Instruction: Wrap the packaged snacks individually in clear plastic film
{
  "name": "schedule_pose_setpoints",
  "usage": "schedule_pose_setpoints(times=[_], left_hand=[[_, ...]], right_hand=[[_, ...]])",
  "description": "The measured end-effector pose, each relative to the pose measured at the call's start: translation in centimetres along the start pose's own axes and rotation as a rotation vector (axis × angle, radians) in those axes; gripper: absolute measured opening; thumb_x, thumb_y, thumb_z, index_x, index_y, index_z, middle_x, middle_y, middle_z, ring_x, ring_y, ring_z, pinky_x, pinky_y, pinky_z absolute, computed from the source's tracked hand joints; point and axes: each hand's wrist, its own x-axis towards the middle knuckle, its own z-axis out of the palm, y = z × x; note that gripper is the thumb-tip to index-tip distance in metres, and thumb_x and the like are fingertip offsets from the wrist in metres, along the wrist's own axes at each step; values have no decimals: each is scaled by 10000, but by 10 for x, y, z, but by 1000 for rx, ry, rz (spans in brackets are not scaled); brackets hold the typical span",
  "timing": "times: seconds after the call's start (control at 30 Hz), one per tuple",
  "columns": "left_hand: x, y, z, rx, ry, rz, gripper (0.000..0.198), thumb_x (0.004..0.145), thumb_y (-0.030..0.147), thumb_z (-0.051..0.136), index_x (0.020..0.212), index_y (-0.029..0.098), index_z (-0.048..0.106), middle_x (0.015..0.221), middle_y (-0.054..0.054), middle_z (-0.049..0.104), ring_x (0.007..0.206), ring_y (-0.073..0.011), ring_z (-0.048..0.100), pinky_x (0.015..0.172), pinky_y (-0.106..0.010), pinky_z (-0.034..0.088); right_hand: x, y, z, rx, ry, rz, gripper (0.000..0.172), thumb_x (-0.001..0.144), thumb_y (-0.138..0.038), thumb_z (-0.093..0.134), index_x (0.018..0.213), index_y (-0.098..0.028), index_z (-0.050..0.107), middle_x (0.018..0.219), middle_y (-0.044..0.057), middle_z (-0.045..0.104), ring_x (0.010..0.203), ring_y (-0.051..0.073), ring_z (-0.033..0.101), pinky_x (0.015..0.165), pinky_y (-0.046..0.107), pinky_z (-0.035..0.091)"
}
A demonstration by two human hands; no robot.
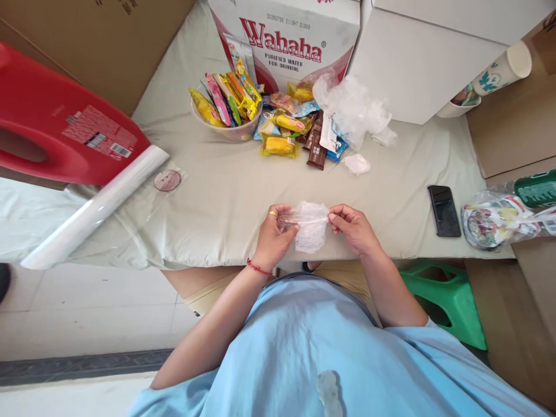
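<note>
One small clear plastic bag (pixel 311 231) hangs between both hands just above the near edge of the table (pixel 226 197), which is covered with a pale cloth. The left hand (pixel 274 238), with a ring on one finger and a red cord (pixel 258 267) at the wrist, pinches the bag's upper left edge with thumb and fingertips closed narrowly. The right hand (pixel 353 229) pinches the upper right edge the same way, and the top edge is stretched between them. To the right, well apart from the hands, a black phone (pixel 443 211) lies flat on the cloth. Farther back a heap of snack packets (pixel 291 130) lies beside a bowl (pixel 226 130) that is filled with more packets. A pile of crumpled clear bags (pixel 351 107) sits just right of the heap. Behind them stands a Wahaha carton (pixel 286 40). At the left a white roll (pixel 95 208) lies slantwise across the table's edge, next to a red container (pixel 56 121).
</note>
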Motion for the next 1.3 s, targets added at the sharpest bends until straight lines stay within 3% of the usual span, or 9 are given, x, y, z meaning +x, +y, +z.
schedule_pose_setpoints(times=[0.1,0.3,0.43,0.57,0.73,0.87,1.07,1.2,1.3], left_hand=[[-3,0,4,182,47,40,176,865,360,679,947,208,646,858,-5,672,734,-149,594,695,-281,456],[-10,5,6,279,115,170,395,1008,513,538,750,216,568,639,38,520,625,-127,458,617,-272,360],[-8,5,8,111,130,178,488,1012,584,527,688,220,497,599,41,478,569,-116,429,571,-268,353],[1,4,9,-167,266,109,537,991,647,535,665,225,473,579,42,462,500,-103,403,486,-258,322],[3,7,15,-178,337,54,568,951,709,559,663,236,436,565,53,417,471,-100,385,451,-260,320],[-1,12,17,-86,321,96,558,989,709,484,688,241,445,560,52,424,491,-111,418,498,-269,367],[7,25,-14,104,125,121,524,926,609,652,628,228,451,542,48,412,507,-107,376,507,-263,309],[14,35,-35,285,-120,104,361,712,443,861,689,213,583,654,35,536,576,-112,443,545,-251,341],[19,36,-46,387,-106,145,185,711,310,811,736,210,657,765,10,618,651,-136,527,622,-267,410]], right_hand=[[0,0,4,3,-16,6,359,778,-544,827,868,-215,715,759,-11,655,616,104,488,592,257,449],[-4,-1,11,115,-38,87,496,791,-660,790,1030,-234,703,905,7,675,646,100,539,527,229,427],[-1,5,14,41,-135,86,445,756,-613,838,882,-216,682,684,-45,567,566,90,465,519,232,405],[3,10,12,-25,37,15,446,790,-638,788,881,-223,651,729,-33,578,571,95,442,524,246,398],[-16,-1,26,-319,23,-372,449,926,-656,649,1110,-247,671,1091,78,651,989,213,616,838,362,551],[-29,-3,48,-653,-63,-551,365,933,-537,701,1171,-260,696,1374,131,603,1309,300,516,1118,499,461],[-7,-11,26,-390,119,-419,204,978,-451,632,956,-256,690,1242,87,652,1202,244,611,1047,419,506],[6,-32,2,-81,103,-251,223,894,-454,740,899,-243,669,965,32,701,875,177,648,835,337,549],[8,-40,-8,-19,126,-178,250,843,-458,789,874,-241,668,798,-3,664,676,138,579,665,291,524]])
